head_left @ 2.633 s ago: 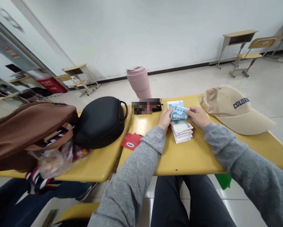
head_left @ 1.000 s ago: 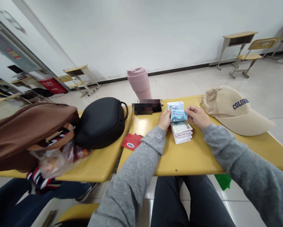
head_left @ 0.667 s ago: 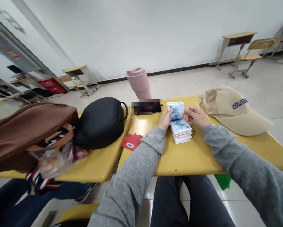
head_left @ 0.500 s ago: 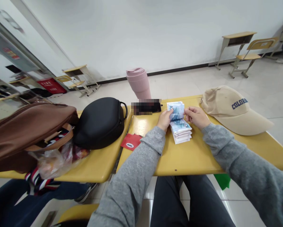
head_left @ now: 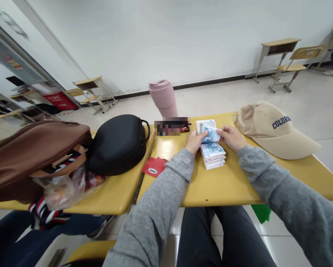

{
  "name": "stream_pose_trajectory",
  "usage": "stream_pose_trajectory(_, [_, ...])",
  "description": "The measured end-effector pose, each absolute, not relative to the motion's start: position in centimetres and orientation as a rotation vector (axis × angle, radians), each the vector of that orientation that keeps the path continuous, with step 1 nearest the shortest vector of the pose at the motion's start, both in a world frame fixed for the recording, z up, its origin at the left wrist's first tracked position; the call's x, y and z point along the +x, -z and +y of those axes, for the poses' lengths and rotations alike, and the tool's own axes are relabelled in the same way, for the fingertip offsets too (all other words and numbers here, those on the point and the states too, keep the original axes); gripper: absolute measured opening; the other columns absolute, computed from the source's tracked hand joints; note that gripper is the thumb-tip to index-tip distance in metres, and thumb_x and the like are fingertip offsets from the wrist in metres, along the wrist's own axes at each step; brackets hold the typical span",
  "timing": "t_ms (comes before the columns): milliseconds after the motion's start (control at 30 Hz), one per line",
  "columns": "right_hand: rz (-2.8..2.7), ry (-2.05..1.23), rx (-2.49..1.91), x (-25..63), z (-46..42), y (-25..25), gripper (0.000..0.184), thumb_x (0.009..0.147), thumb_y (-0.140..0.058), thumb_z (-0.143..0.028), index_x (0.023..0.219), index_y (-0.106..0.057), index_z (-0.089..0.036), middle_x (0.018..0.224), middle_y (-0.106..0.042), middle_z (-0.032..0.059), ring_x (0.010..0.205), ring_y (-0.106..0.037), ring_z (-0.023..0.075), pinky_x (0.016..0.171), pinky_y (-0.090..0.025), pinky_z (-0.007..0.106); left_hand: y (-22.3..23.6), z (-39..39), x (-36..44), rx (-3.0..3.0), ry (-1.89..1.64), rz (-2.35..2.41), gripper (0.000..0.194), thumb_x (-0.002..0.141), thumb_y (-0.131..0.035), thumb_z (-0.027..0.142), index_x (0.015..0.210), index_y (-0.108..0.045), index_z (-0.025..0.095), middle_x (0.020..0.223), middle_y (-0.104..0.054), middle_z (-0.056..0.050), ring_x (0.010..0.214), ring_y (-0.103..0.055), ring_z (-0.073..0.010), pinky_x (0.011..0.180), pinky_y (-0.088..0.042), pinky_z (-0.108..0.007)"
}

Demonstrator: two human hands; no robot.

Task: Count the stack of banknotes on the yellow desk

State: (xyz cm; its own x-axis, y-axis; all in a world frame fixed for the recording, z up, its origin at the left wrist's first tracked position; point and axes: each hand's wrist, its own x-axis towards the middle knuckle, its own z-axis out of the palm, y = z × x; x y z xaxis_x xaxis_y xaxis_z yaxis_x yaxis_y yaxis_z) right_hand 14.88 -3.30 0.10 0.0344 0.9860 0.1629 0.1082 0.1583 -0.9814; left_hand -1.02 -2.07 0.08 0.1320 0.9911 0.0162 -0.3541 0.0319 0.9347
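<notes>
A thick wad of blue-and-white banknotes (head_left: 213, 150) is bent over above the yellow desk, its lower half fanned into loose layers. My left hand (head_left: 193, 141) grips the upper part from the left, with the thumb pressed on the face of the notes. On the other side, my right hand (head_left: 233, 138) is closed, thumb and finger pinching the right corner of one banknote (head_left: 212, 134). That note is lifted and slanted away from those behind it. The fingers behind the wad are hidden.
Right of the wad lies a beige cap (head_left: 274, 129). A pink tumbler (head_left: 163, 98) and a partly blurred-out phone (head_left: 185, 127) are at the desk's far edge. Leftward are a red packet (head_left: 154, 167), a black case (head_left: 119, 144) and a brown bag (head_left: 38, 148). A person's leg (head_left: 80, 224) shows lower left.
My right hand has pulled the top note's corner slightly to the right and off the wad, uncovering a pale note behind. The left thumb has slid further across the notes.
</notes>
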Motion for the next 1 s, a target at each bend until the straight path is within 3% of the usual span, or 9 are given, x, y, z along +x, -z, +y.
stream_pose_trajectory(467, [-1.312,-1.044,-1.156,14.8,-3.6,-0.6,0.032,0.071,-0.061,-0.044,0.057,-0.051,-0.017,0.045,-0.049,-0.0023,0.04,-0.036,0.0069,0.037,-0.022,0.021,0.1,-1.3,-1.1,0.939,-1.367,0.899,0.025,0.065,-0.071,0.037,0.069,-0.065,0.014,0.07,-0.066,-0.002,0.07,-0.06,-0.0143,0.072,-0.043,-0.027])
stream_pose_trajectory(733, [-1.284,-1.059,-1.067,14.4,-4.0,-1.3,0.033,0.07,-0.064,-0.046,0.056,-0.05,-0.019,0.046,-0.05,-0.0013,0.039,-0.035,0.0071,0.037,-0.022,0.023,0.6,-1.0,-1.2,0.942,-1.409,0.92,0.022,0.068,-0.07,0.036,0.07,-0.067,0.014,0.068,-0.064,-0.002,0.072,-0.06,-0.0144,0.073,-0.043,-0.026])
stream_pose_trajectory(1000, [-1.32,-1.052,-0.999,14.6,-4.3,-1.4,0.035,0.071,-0.064,-0.049,0.059,-0.049,-0.02,0.04,-0.041,-0.005,0.038,-0.033,0.0073,0.04,-0.024,0.023,0.2,-1.4,-1.1,0.96,-1.401,0.897,0.024,0.067,-0.069,0.038,0.071,-0.067,0.015,0.073,-0.068,-0.004,0.078,-0.061,-0.0165,0.076,-0.044,-0.028])
